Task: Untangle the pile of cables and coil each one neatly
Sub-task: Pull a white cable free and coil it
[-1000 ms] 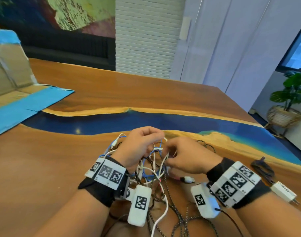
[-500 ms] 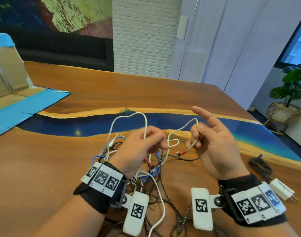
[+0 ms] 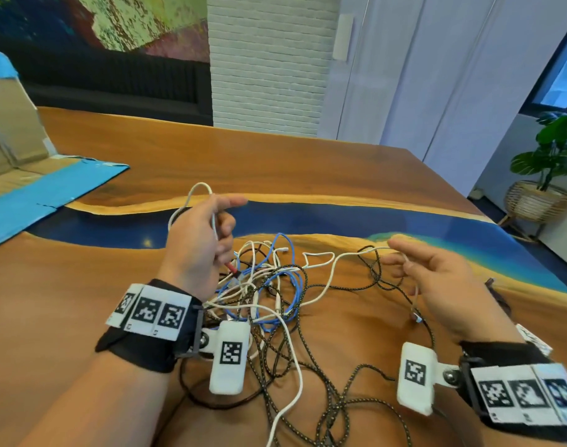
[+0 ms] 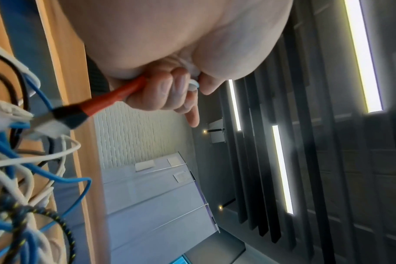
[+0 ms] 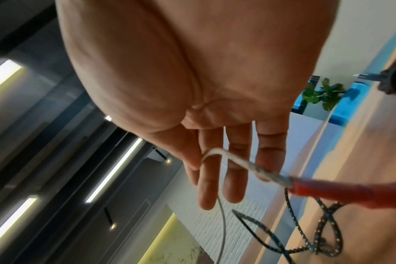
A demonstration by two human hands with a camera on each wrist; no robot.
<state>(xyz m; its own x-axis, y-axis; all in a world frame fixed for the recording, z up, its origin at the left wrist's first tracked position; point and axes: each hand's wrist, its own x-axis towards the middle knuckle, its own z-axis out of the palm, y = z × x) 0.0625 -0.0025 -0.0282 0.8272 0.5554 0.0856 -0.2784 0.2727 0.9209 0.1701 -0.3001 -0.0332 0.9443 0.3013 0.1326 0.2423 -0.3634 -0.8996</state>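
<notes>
A tangle of cables lies on the wooden table: a thin blue cable, a black braided cable and white ones. My left hand is raised over the tangle's left side. Its fingers curl round a white cable whose red-sleeved plug sticks out below the fist. That white cable runs right to my right hand. This hand's fingers are straight, the cable hangs over the forefinger, and its other red plug dangles below.
An opened cardboard box with blue lining lies at the far left. A dark coiled cable and a white charger peek out behind my right wrist. The table's right edge is near; a potted plant stands beyond it.
My hands have drawn apart. The right hand swung right and lower and straightened its fingers, stretching the white cable out. The left hand keeps its grip and has risen slightly.
</notes>
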